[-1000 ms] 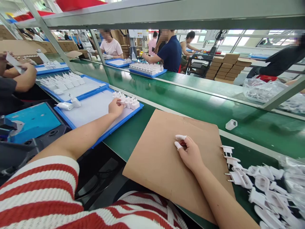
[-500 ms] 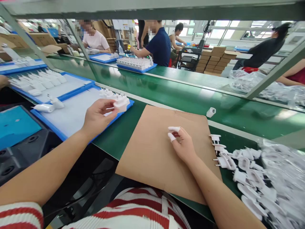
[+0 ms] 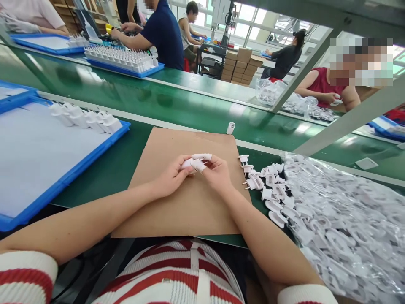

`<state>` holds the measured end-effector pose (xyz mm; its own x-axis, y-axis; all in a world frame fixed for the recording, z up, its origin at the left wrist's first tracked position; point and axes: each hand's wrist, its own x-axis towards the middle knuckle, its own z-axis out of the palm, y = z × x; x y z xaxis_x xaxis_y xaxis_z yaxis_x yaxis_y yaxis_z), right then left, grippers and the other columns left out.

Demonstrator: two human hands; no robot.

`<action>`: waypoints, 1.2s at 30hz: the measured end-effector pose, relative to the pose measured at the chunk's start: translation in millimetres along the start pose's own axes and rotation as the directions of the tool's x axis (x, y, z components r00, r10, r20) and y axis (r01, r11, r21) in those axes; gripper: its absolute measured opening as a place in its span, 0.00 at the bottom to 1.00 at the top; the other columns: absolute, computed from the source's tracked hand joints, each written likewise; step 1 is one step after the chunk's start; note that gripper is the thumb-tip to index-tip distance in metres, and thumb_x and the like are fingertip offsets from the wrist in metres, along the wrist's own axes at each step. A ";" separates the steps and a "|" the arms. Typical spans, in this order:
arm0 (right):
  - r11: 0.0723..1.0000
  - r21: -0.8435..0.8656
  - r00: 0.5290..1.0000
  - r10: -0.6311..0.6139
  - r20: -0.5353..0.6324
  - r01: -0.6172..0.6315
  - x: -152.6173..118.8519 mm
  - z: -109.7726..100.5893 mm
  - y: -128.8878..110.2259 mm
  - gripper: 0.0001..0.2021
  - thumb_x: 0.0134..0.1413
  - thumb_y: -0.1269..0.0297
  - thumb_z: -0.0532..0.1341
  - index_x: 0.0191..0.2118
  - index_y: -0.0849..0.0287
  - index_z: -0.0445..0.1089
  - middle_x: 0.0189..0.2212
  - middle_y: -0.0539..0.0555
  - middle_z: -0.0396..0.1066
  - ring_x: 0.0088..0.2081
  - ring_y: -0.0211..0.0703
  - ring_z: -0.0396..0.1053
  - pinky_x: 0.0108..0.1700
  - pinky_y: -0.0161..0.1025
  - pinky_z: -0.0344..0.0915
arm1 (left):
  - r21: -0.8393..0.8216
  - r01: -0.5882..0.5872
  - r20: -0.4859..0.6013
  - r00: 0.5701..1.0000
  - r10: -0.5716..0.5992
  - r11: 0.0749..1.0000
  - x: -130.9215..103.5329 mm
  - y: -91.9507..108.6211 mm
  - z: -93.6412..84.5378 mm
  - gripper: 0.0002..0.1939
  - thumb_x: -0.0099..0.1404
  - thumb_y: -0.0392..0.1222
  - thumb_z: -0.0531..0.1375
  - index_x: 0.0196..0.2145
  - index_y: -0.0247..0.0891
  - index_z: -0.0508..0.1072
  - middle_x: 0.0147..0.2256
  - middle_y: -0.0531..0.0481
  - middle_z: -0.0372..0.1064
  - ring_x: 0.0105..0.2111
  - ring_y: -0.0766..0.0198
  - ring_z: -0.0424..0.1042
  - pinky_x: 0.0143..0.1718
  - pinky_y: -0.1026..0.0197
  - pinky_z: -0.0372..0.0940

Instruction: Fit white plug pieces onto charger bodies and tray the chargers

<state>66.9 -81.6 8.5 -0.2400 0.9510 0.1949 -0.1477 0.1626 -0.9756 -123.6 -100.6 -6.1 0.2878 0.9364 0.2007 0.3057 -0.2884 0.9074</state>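
Above the brown cardboard sheet [image 3: 183,211], my two hands meet around a small white plug piece [image 3: 187,163]. My left hand [image 3: 172,175] grips its left side between thumb and fingers. White covers are on the thumb and a finger of my right hand [image 3: 215,171], which pinches the pronged right end of the same piece. Much of the piece is hidden by the fingers. Loose white plug parts [image 3: 272,181] lie to the right of the cardboard. At the left, a blue-rimmed tray [image 3: 63,182] carries a row of white adapters [image 3: 85,117] along its far side.
One white adapter [image 3: 230,128] stands beyond the cardboard's far edge. A clear bag of white parts [image 3: 341,219] spreads over the right side. Across the green bench [image 3: 190,101], people work near another loaded tray [image 3: 122,61]. A slanted metal post [image 3: 310,67] rises at the right.
My left hand has moved right from the tray's adapters to meet my right hand over the cardboard. My right hand has closed on the white piece. The view has turned right.
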 end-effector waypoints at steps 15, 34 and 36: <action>0.965 -0.241 0.991 -0.123 -0.055 0.106 -5.5 10.6 19.0 0.05 0.49 0.62 0.68 0.34 0.53 0.80 0.31 0.49 0.72 0.34 0.41 0.71 0.39 0.39 0.70 | 0.320 -0.206 0.045 0.978 0.202 0.925 -16.7 -13.2 -3.1 0.24 0.77 0.41 0.50 0.68 0.38 0.55 0.57 0.37 0.63 0.57 0.52 0.65 0.62 0.45 0.64; 0.981 0.093 0.985 0.173 -0.013 -0.171 1.8 8.3 16.8 0.19 0.40 0.55 0.76 0.39 0.55 0.79 0.38 0.53 0.79 0.40 0.45 0.74 0.42 0.42 0.72 | 0.196 -0.056 0.009 0.998 0.055 0.979 -13.3 -4.2 -8.3 0.26 0.76 0.49 0.54 0.67 0.41 0.60 0.63 0.41 0.63 0.61 0.53 0.65 0.64 0.49 0.62; 0.981 0.080 0.984 0.173 0.039 -0.176 2.9 2.2 11.7 0.19 0.38 0.54 0.77 0.38 0.55 0.81 0.37 0.53 0.80 0.38 0.44 0.74 0.41 0.42 0.72 | 0.296 -0.166 0.007 0.985 0.172 0.941 -15.1 -4.5 -11.6 0.25 0.76 0.47 0.54 0.68 0.41 0.60 0.62 0.40 0.64 0.60 0.53 0.66 0.63 0.49 0.63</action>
<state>62.4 -77.6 -2.1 -0.2990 0.9539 0.0265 -0.1799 -0.0290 -0.9833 -139.9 -111.1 -9.0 0.3421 0.8714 0.3516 0.5082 -0.4863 0.7108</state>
